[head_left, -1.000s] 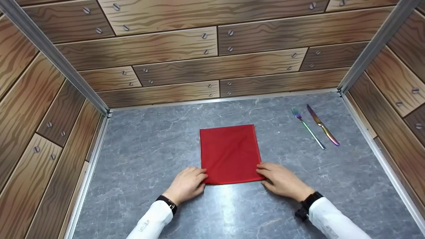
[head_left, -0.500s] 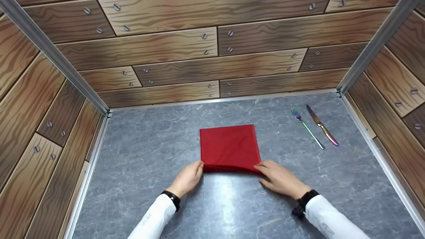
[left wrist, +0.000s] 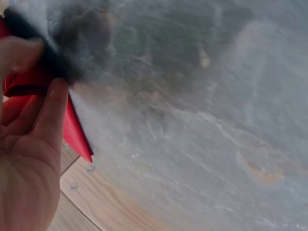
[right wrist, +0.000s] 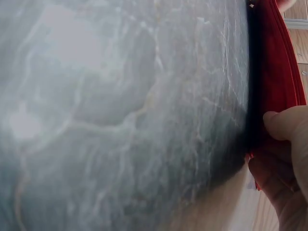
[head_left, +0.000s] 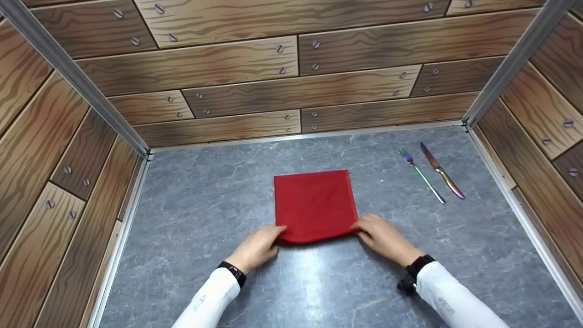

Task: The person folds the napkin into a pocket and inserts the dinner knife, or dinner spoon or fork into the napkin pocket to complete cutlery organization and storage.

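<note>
A folded red cloth napkin [head_left: 315, 202] lies on the grey marbled table, its near edge bowed and slightly raised. At the near left corner my left hand [head_left: 255, 248] pinches it, thumb on top. My right hand [head_left: 385, 239] grips the near right corner in the same way. In the left wrist view the red fabric [left wrist: 77, 132] passes between thumb and fingers of the left hand [left wrist: 31, 159]. The right wrist view shows layered fabric [right wrist: 278, 72] held by the right hand [right wrist: 286, 159], with a dark shadow beneath the lifted edge.
To the right on the table [head_left: 196, 196] lie a fork [head_left: 423, 175] and a knife [head_left: 442, 171] with an iridescent finish, side by side. Wood-patterned panels [head_left: 291, 82] with metal edging wall in the back and both sides.
The napkin's near edge first moved away from me and up, then came partly back toward me. My hands moved with it, and the left thumb now lies over the corner. The cutlery stayed put.
</note>
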Motion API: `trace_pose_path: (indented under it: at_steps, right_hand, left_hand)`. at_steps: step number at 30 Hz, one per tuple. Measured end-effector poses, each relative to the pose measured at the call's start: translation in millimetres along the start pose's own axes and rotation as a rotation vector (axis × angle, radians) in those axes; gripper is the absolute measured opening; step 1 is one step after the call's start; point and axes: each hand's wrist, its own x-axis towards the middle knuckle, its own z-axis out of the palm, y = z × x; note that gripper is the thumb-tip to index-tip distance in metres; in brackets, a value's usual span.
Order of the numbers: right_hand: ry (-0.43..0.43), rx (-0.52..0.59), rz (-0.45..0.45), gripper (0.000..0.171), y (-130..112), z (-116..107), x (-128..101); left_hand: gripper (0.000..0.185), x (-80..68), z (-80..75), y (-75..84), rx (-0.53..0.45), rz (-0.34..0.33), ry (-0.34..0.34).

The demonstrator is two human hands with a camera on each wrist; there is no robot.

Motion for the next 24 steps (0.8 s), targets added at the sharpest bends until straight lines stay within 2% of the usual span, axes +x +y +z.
trace_pose_path:
  at_steps: [3,7,13,16,18,21,24]
  right_hand:
    - [-0.022,0.011,0.026,0.016,1.0,-1.3,0.7]
    - [-0.033,0.031,0.031,0.015,2.8,-0.8,1.8]
    - [-0.059,0.048,0.085,0.015,3.5,-1.2,1.6]
    - [-0.041,0.047,0.112,0.018,4.6,-0.8,2.6]
    - [-0.009,0.055,0.134,0.018,5.6,0.0,4.5]
    - [0.031,0.096,0.205,0.013,6.8,0.3,8.7]
    - [0.034,0.205,0.345,0.01,8.0,-0.7,14.2]
  left_hand:
    - [0.043,0.7,6.8,-0.5,0.049,0.027,0.07]
    - [0.026,4.2,14.5,-2.2,0.057,0.014,0.151]
    - [0.017,3.7,15.0,-5.2,0.068,-0.039,0.169]
    - [0.017,4.4,13.1,-6.0,0.051,-0.069,0.187]
    - [0.016,6.2,11.3,-6.2,0.02,-0.101,0.201]
    - [0.017,11.3,8.0,-6.6,-0.06,-0.185,0.205]
    - [0.018,18.8,3.8,-7.0,-0.175,-0.294,0.197]
